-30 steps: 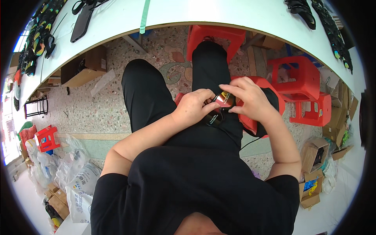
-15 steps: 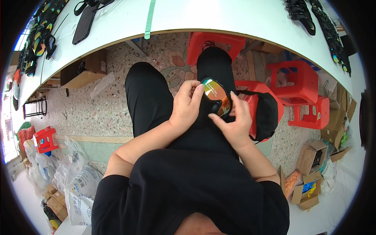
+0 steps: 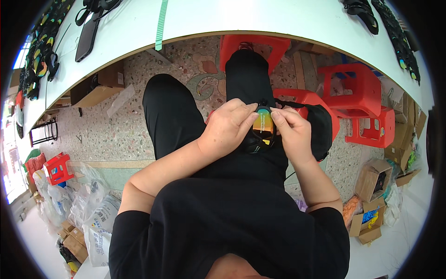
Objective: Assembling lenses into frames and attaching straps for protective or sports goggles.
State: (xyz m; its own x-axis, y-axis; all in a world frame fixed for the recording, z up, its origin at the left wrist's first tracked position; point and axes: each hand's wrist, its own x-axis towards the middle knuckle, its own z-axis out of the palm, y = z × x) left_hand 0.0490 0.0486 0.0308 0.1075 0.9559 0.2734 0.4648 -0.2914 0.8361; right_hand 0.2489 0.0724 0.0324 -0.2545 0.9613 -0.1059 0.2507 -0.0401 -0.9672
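Pinches the goggles (image 3: 263,126) at the upper end with left grip (image 3: 226,124) and right grip (image 3: 295,136), over the right thigh (image 3: 248,79), near a red stool (image 3: 302,96).

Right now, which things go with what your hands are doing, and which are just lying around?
In hand:
shiny goggles, held by left hand and right hand

Lying about:
black phone, on table
green strip, there too
open cardboard box
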